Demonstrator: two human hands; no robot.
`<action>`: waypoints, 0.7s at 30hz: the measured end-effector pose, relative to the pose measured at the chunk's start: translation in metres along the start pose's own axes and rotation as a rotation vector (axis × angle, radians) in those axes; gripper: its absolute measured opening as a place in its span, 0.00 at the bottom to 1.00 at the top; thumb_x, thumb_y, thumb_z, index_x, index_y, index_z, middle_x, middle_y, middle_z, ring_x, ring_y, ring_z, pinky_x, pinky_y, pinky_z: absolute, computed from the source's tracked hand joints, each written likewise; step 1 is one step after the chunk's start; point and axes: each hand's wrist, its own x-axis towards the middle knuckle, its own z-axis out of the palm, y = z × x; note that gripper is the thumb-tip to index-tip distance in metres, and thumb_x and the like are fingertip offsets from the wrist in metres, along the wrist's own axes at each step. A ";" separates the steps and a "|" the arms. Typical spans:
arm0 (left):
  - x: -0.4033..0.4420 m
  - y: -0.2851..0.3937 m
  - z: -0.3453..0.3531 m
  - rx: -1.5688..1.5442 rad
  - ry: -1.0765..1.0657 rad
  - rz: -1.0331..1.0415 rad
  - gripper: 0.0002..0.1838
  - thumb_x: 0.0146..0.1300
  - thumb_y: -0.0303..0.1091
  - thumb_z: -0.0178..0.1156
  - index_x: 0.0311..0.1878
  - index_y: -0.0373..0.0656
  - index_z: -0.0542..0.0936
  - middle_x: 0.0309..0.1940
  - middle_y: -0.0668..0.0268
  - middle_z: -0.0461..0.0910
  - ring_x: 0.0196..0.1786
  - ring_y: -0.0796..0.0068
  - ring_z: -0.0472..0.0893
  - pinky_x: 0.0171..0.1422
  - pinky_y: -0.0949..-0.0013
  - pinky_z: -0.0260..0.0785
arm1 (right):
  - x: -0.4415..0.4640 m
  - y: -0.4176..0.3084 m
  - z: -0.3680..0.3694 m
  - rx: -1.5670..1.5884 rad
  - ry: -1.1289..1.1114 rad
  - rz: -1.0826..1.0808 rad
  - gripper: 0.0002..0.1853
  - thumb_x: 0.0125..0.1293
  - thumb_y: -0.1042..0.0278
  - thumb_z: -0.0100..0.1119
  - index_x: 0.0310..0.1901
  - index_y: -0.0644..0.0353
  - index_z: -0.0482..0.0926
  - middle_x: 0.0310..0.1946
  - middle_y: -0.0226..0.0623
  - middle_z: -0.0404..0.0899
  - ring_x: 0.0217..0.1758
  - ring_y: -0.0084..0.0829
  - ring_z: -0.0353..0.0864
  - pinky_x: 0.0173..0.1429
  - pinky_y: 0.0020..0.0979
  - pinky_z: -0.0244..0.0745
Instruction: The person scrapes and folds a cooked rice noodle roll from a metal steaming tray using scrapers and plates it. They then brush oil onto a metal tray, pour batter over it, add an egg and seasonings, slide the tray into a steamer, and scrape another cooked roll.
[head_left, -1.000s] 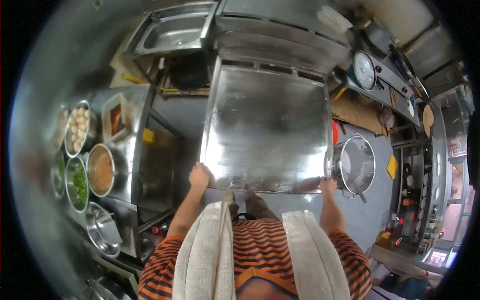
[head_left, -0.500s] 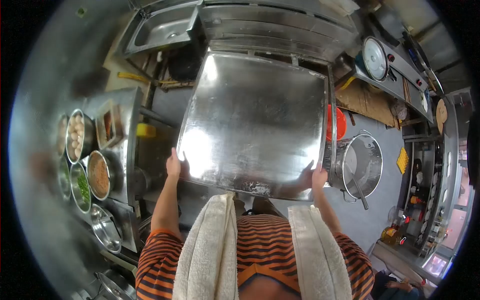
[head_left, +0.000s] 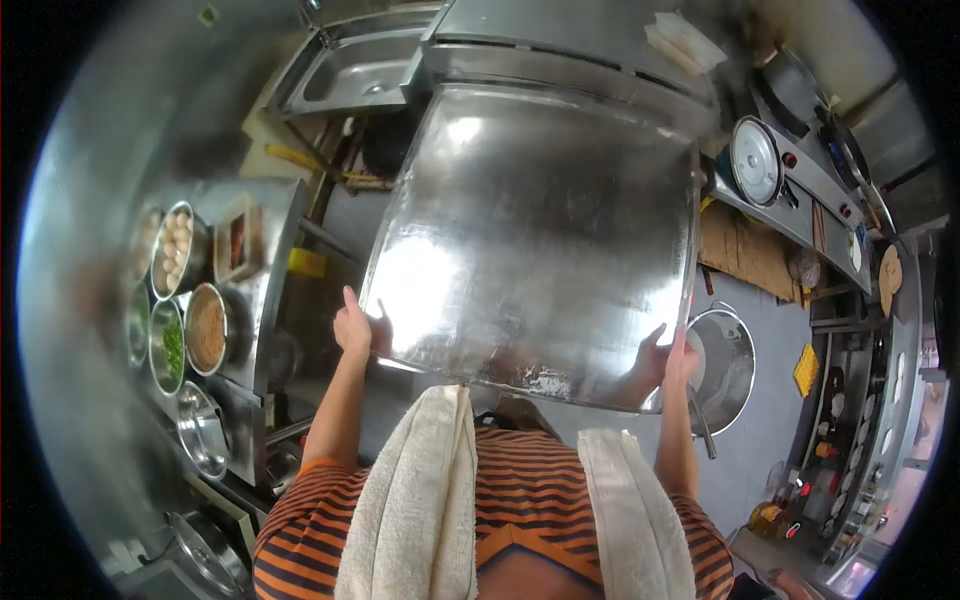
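A large rectangular metal sheet (head_left: 530, 240) with a raised rim and a shiny surface lies in front of my body. My left hand (head_left: 352, 325) grips its near left edge, the thumb up at the rim and the other fingers hidden below. On the near right edge my right hand (head_left: 682, 360) holds it in the same way. Both hands show as reflections in the metal. Whitish marks show near the sheet's front edge. A white towel (head_left: 405, 500) hangs round my neck over a striped shirt.
At left, a metal counter (head_left: 275, 215) bears bowls of eggs (head_left: 174, 250), chopped greens (head_left: 173, 345) and brown food (head_left: 207, 328). A sink (head_left: 365, 78) is at back left. A large pot (head_left: 728, 370) stands on the floor at right, below a stove (head_left: 800, 190) with a lidded pan.
The sheet has shifted off its earlier place, first leftward and tilted, then back to the right and away from me. Both hands have kept hold of it throughout.
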 end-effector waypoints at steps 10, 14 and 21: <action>0.060 0.071 0.012 -0.059 0.035 0.118 0.44 0.55 0.67 0.32 0.34 0.26 0.76 0.35 0.42 0.75 0.44 0.49 0.73 0.49 0.59 0.61 | 0.052 -0.067 0.045 -0.049 0.068 0.004 0.35 0.54 0.38 0.45 0.26 0.73 0.76 0.23 0.52 0.76 0.32 0.45 0.76 0.40 0.40 0.67; 0.118 0.151 0.046 -0.322 -0.106 0.017 0.45 0.54 0.66 0.36 0.49 0.23 0.68 0.51 0.45 0.67 0.56 0.55 0.66 0.59 0.65 0.55 | 0.146 -0.104 0.086 -0.142 0.061 -0.181 0.36 0.54 0.36 0.42 0.25 0.73 0.76 0.29 0.60 0.75 0.39 0.53 0.74 0.44 0.42 0.67; 0.142 0.246 0.069 -0.800 -0.425 0.172 0.42 0.55 0.66 0.38 0.59 0.35 0.61 0.57 0.56 0.64 0.61 0.67 0.61 0.63 0.64 0.46 | 0.222 -0.215 0.124 0.197 0.253 -0.620 0.25 0.57 0.52 0.51 0.43 0.70 0.71 0.42 0.53 0.73 0.48 0.49 0.70 0.52 0.37 0.64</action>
